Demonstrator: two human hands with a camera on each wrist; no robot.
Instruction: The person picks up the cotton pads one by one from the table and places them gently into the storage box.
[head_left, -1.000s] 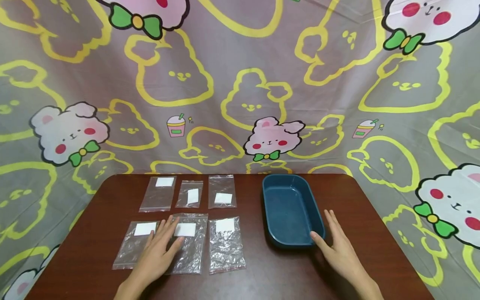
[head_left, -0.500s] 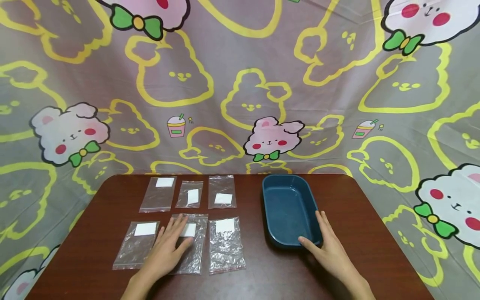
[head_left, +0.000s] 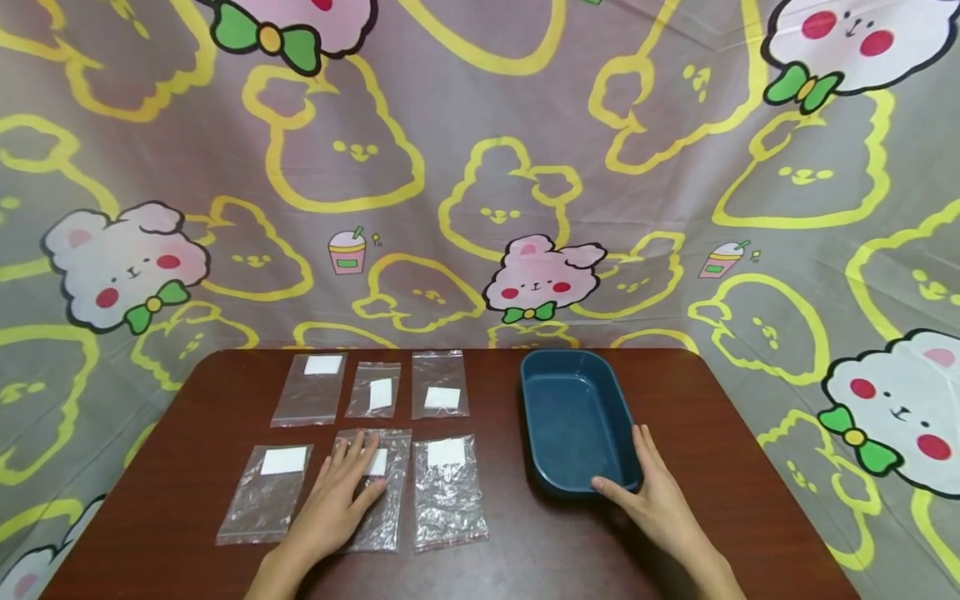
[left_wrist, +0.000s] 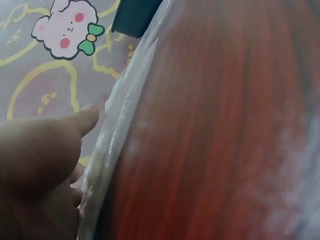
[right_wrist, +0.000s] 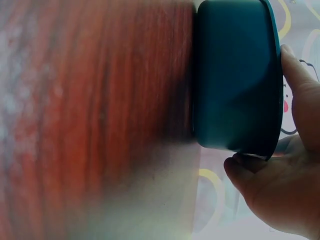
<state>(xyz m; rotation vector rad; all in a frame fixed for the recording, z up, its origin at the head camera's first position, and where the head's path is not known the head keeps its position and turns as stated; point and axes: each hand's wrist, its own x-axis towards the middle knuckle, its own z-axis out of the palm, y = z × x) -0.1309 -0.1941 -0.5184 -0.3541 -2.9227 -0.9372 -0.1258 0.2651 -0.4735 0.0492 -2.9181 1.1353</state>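
Observation:
My left hand (head_left: 333, 500) lies with fingers extended over the front middle clear zip bag (head_left: 390, 521), partly covering its white label (head_left: 377, 462). In the left wrist view the thumb (left_wrist: 87, 120) is held beside the bag's raised plastic edge (left_wrist: 122, 100). At the near right corner of a dark blue rectangular plastic bin (head_left: 577, 417) is my right hand (head_left: 663, 504), its thumb at the near rim and straight fingers along the right side. The right wrist view shows the bin's outer wall (right_wrist: 237, 75) with the hand (right_wrist: 280, 185) touching the rim.
Clear zip bags with white labels lie in two rows: front left (head_left: 262, 500), front right (head_left: 450, 500), back left (head_left: 307, 396), back middle (head_left: 363, 387) and back right (head_left: 440, 375). The brown table (head_left: 525, 542) meets a patterned curtain (head_left: 450, 208) at its back edge.
My right hand has moved left, up against the bin's corner. The left hand has shifted right, from between two front bags onto the middle one. The head view has turned slightly.

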